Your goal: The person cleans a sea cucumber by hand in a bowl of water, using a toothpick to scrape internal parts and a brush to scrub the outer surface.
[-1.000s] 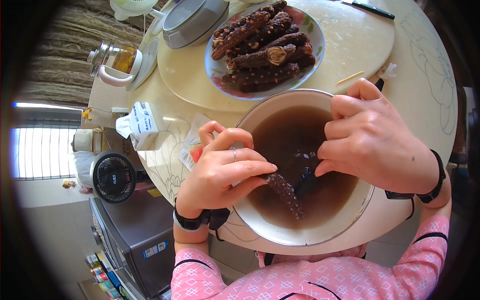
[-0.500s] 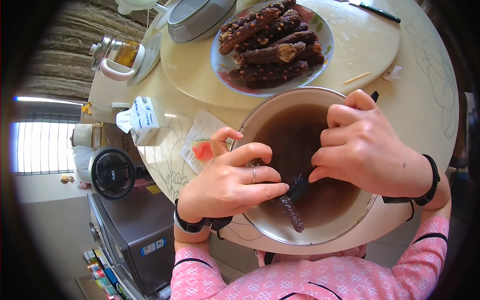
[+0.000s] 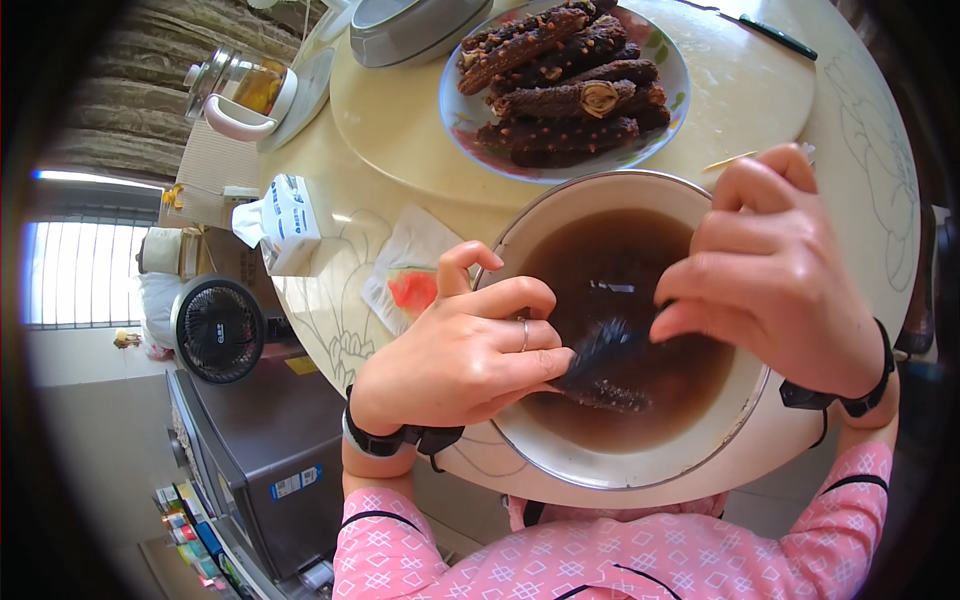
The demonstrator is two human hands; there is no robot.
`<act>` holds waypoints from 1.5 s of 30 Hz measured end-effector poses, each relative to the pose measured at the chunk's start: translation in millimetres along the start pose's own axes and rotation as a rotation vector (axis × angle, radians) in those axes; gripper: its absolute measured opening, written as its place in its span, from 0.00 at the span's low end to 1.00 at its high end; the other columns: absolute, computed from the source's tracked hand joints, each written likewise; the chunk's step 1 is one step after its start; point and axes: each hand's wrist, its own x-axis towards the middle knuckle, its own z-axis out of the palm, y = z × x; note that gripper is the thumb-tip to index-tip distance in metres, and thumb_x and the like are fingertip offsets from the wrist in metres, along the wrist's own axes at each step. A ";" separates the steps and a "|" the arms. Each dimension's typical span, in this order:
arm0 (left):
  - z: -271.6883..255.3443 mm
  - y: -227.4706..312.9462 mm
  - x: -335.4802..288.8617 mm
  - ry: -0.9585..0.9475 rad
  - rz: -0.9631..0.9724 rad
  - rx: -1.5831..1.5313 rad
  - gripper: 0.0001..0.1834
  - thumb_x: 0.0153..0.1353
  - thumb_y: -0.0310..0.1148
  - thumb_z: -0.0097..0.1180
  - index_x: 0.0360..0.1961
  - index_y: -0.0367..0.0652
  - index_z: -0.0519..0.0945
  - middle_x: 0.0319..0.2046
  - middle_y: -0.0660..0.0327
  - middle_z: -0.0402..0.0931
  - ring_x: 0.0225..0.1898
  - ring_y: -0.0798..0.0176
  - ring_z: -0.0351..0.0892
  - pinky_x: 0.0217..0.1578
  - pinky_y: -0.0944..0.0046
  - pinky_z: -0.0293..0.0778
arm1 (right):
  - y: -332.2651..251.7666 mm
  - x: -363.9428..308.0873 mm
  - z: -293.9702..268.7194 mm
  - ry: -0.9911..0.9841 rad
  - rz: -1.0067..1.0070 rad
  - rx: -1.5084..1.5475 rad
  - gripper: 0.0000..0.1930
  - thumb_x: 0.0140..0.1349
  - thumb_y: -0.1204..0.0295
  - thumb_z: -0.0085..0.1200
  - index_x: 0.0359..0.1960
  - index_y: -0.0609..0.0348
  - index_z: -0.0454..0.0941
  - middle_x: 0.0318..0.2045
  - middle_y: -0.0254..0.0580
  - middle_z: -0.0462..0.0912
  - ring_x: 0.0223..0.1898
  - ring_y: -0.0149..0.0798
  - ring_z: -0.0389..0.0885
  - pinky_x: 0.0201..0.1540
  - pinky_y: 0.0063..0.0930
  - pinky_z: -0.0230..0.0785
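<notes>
My left hand [image 3: 455,345], a ring on one finger, is closed around a dark, bumpy sea cucumber [image 3: 612,397]. Part of it sticks out past my fingertips, low over the brown water [image 3: 600,250]. My right hand [image 3: 775,270] grips a small dark brush [image 3: 605,345]; its bluish-black bristles are smeared by motion beside the sea cucumber, and my fingers cover most of its handle. Both hands are over a cream-coloured basin [image 3: 545,462] with a metal rim. Beyond it stands a floral plate [image 3: 452,120] piled with several dark brown sea cucumbers [image 3: 560,75].
Left of the basin lies a tissue [image 3: 385,265] with a red piece [image 3: 412,292] on it. A tissue pack [image 3: 292,225], a glass teapot [image 3: 250,85] and a grey container [image 3: 415,30] are farther left. A dark pen-like stick [image 3: 780,38] and toothpick [image 3: 730,160] lie at the far right.
My right hand has moved right and slightly up, drawing the brush with it. The sea cucumber in my left hand now points more to the right. The whole view has shifted slightly.
</notes>
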 end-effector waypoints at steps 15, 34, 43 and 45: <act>-1.1 3.2 1.0 0.012 0.014 -0.010 0.11 0.44 0.33 0.68 0.32 0.55 0.87 0.28 0.78 0.82 0.43 0.67 0.78 0.53 0.45 0.59 | -14.6 -3.3 19.9 -0.086 -0.075 0.083 0.13 0.45 0.55 0.73 0.27 0.44 0.85 0.22 0.22 0.75 0.37 0.35 0.73 0.48 0.35 0.59; -0.2 2.9 3.0 0.043 0.045 -0.015 0.10 0.43 0.34 0.68 0.31 0.56 0.87 0.27 0.78 0.81 0.42 0.67 0.78 0.52 0.46 0.59 | -14.1 -1.2 13.9 -0.097 -0.058 0.082 0.12 0.45 0.56 0.73 0.27 0.44 0.86 0.23 0.21 0.77 0.37 0.34 0.73 0.47 0.35 0.60; -1.4 2.8 3.5 0.029 0.040 -0.025 0.09 0.46 0.34 0.69 0.32 0.55 0.87 0.28 0.78 0.82 0.43 0.67 0.78 0.52 0.46 0.59 | -14.1 -0.3 13.6 -0.095 -0.054 0.079 0.12 0.44 0.56 0.73 0.26 0.45 0.85 0.21 0.21 0.75 0.36 0.34 0.73 0.46 0.35 0.60; -1.3 2.6 2.6 0.030 0.043 -0.009 0.09 0.46 0.34 0.69 0.32 0.55 0.87 0.28 0.78 0.82 0.43 0.67 0.78 0.52 0.46 0.59 | -12.5 -1.9 12.4 -0.120 -0.048 0.096 0.13 0.44 0.56 0.73 0.26 0.45 0.85 0.21 0.22 0.75 0.36 0.34 0.73 0.46 0.35 0.60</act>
